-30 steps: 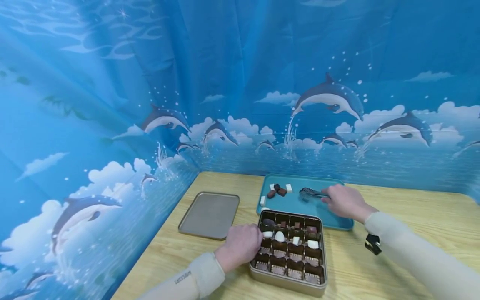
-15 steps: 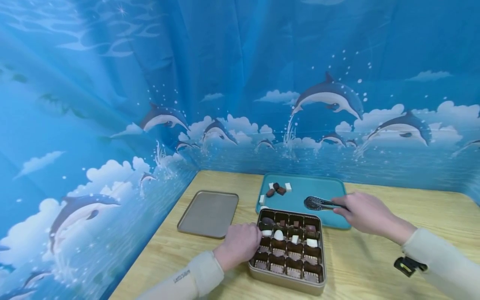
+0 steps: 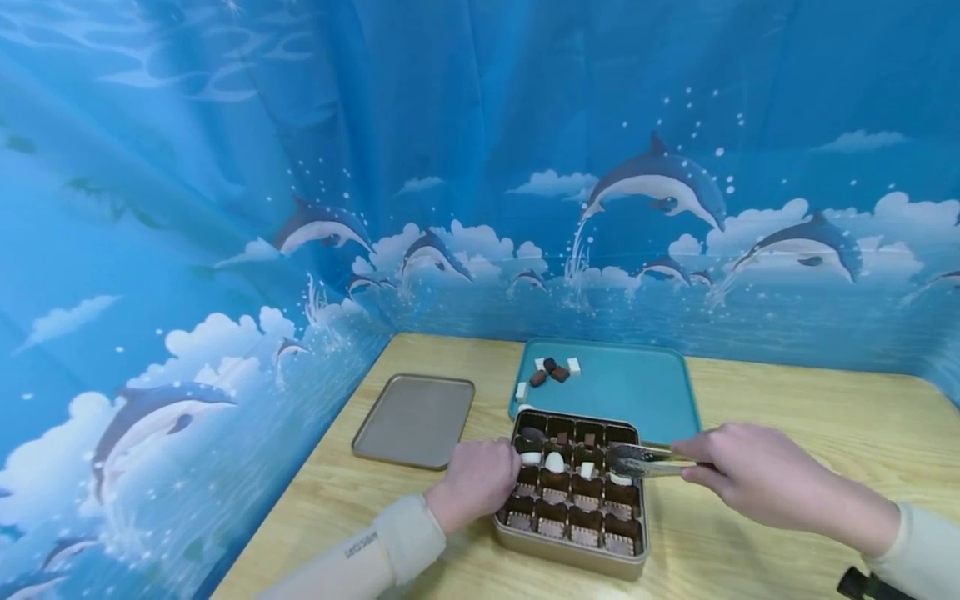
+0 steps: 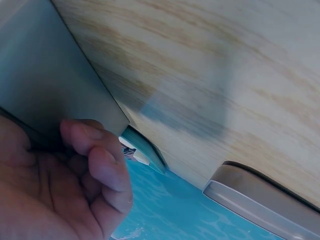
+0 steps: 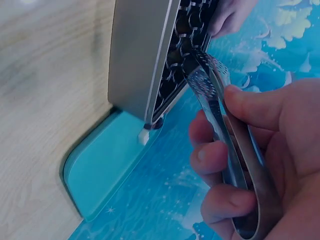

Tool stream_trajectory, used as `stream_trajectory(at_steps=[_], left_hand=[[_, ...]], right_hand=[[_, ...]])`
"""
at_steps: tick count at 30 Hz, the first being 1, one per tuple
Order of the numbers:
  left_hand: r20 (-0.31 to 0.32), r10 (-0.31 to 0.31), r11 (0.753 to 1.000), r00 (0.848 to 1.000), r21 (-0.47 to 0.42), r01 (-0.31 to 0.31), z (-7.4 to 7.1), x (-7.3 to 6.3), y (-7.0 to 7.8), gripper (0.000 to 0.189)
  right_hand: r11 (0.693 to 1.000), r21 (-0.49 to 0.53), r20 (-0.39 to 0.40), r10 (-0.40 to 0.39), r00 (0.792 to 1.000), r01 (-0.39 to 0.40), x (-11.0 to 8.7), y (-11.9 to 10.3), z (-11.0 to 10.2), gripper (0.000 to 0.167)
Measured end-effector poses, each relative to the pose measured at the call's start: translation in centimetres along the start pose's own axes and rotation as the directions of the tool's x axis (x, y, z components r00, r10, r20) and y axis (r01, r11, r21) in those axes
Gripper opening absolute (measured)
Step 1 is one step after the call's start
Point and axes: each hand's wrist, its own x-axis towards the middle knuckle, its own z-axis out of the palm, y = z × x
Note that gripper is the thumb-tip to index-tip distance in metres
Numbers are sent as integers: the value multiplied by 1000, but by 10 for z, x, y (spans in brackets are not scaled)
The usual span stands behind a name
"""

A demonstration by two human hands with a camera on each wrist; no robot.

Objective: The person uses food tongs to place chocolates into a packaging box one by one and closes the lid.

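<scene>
My right hand (image 3: pixel 765 475) grips metal serving tongs (image 3: pixel 651 463), with thumb and fingers squeezing the arms together in the right wrist view. The perforated tong heads are over the right column of a bronze tin box (image 3: pixel 570 560) with a divided brown insert. Whether they pinch anything, I cannot tell. My left hand (image 3: pixel 476 483) holds the box's left rim with curled fingers, seen close up against the box wall (image 4: pixel 45 65) in the left wrist view. Dark chocolates (image 3: pixel 533 434) fill back compartments, and white chocolates (image 3: pixel 554 462) sit in the row in front. The front rows hold only crinkled brown liners.
Behind the box lies a teal tray (image 3: pixel 630 375), partly overlapped by it in the head view. Several brown chocolates (image 3: pixel 559 374) and white chocolates (image 3: pixel 573 366) sit at the tray's left end. A flat bronze lid (image 3: pixel 415 419) lies on the wooden table, left of the box.
My right hand has drawn the tongs off the teal tray, first rightward, then toward me and over the box's right side. The left hand stays at the rim.
</scene>
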Motion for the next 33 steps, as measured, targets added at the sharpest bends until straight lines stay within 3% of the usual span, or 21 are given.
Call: stream_trajectory(at_steps=[12, 23, 29, 33], left_hand=[[-14, -6, 1000, 1000, -9, 6, -4, 0, -3, 31], [7, -3, 1000, 1000, -29, 3, 0, 1, -2, 31], [9, -3, 1000, 1000, -17, 3, -2, 0, -2, 30], [10, -2, 999, 1000, -33, 2, -3, -1, -1, 31]], right_hand=[[997, 65, 76, -37, 996, 32, -7, -8, 3, 29], [994, 113, 109, -10, 994, -3, -5, -10, -2, 36], [997, 82, 27, -5, 1000, 3, 10, -11, -7, 42], [998, 61, -47, 37, 998, -34, 26, -10, -6, 44]])
